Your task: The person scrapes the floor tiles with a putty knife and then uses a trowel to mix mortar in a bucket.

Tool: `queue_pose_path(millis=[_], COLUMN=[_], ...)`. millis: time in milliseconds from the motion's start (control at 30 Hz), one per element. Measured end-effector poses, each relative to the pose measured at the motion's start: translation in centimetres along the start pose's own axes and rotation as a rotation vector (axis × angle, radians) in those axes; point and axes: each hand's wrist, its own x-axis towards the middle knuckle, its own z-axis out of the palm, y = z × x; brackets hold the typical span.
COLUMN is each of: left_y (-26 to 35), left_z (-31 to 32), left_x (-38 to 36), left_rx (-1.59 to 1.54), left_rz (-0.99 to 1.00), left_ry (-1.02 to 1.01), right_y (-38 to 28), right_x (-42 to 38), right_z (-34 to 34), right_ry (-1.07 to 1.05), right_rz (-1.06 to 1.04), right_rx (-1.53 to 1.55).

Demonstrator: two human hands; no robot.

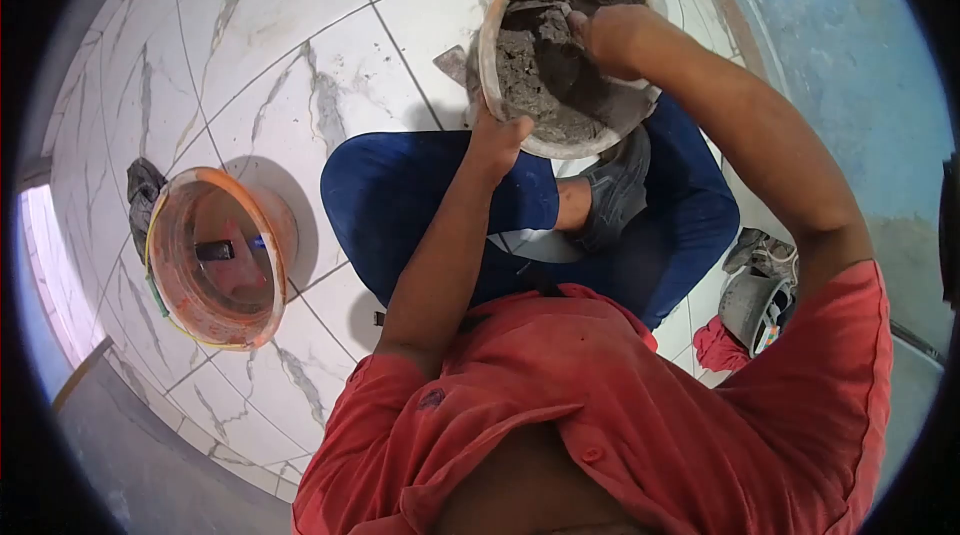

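A bucket (490, 55) with wet grey cement mortar (530, 85) in it is tilted toward me above my crossed legs. My left hand (500, 143) grips its near left rim, thumb on the outside. Inside the bucket, my right hand (618, 40) is closed, with its fingers curled down at the mortar. A thin pale edge shows beside those fingers, but what they hold is hidden. Just left of the bucket, a flat grey metal blade (452, 65) juts out over the floor, partly covered by the bucket.
An orange bucket (283, 235) holds murky water and a dark-handled tool (214, 251). A dark cloth (143, 190) lies behind it. To my right are a grey container (745, 305) of small items and a red cloth (718, 343). A blue wall (850, 85) rises at the right.
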Motion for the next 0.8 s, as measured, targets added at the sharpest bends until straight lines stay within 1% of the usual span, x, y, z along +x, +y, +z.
queue_pose_path(millis=[33,100,167,200,267,300,333,367,400,433,467,533,567,633,700,767,800], left_y=[-0.3,-1.8,-2.6,-2.5,-1.8,-0.6,0.1,-0.1,-1.0,-2.0,-3.2,-4.2,-3.3,-1.0,-1.6,-2.8,-3.2], left_z=[-0.5,-1.3,-1.5,-1.5,-1.4,-1.0,-0.7,-0.6,-0.6,-0.5,-0.6,-1.3,-1.2,-0.7,-0.7,-0.7,-0.7], left_x=[0.1,0.0,0.4,0.5,0.1,0.0,-0.1,-0.1,0.0,0.0,-0.2,0.6,0.4,0.2,0.3,-0.2,-0.2], left_rx=[-0.002,0.12,0.105,0.101,0.095,0.09,0.084,0.081,0.139,0.192,0.183,0.286,0.289,0.106,0.091,0.095,0.252], left_rz=[-0.008,-0.027,-0.008,0.013,0.025,-0.048,-0.119,-0.112,-0.078,-0.043,-0.044,0.152,0.162,0.005,-0.011,-0.05,-0.026], left_ry=[0.019,0.002,0.002,-0.009,-0.024,-0.021,-0.019,-0.027,0.031,0.099,0.106,0.058,0.06,0.011,0.02,-0.004,-0.026], right_y=[-0.9,-2.4,-3.5,-3.5,-3.5,-3.5,-3.3,-3.1,-3.4,-3.7,-4.2,-3.5,-3.0,-1.6,-0.8,0.0,-0.1], right_x=[0.4,0.6,-0.5,-0.9,-2.0,-2.2,-2.4,-2.5,-3.2,-4.1,-4.9,-5.3,-5.4,-6.0,-6.1,-5.4,-4.5], right_z=[0.3,3.2,4.1,3.9,3.2,4.5,6.7,7.6,6.5,5.4,4.7,4.5,4.3,1.9,0.2,0.1,0.1], right_ry=[0.01,0.032,0.038,0.034,-0.095,-0.099,-0.094,-0.084,-0.084,-0.137,-0.194,-0.21,-0.231,-0.204,-0.203,0.009,0.006], right_rz=[-0.021,-0.057,0.037,0.041,0.023,0.03,-0.119,-0.265,-0.258,-0.21,-0.167,-0.16,-0.156,-0.123,-0.11,-0.046,-0.03], right_rx=[-0.015,0.009,0.158,0.159,0.069,0.073,0.017,-0.045,-0.054,-0.039,-0.016,-0.024,-0.035,-0.01,0.022,-0.057,-0.04])
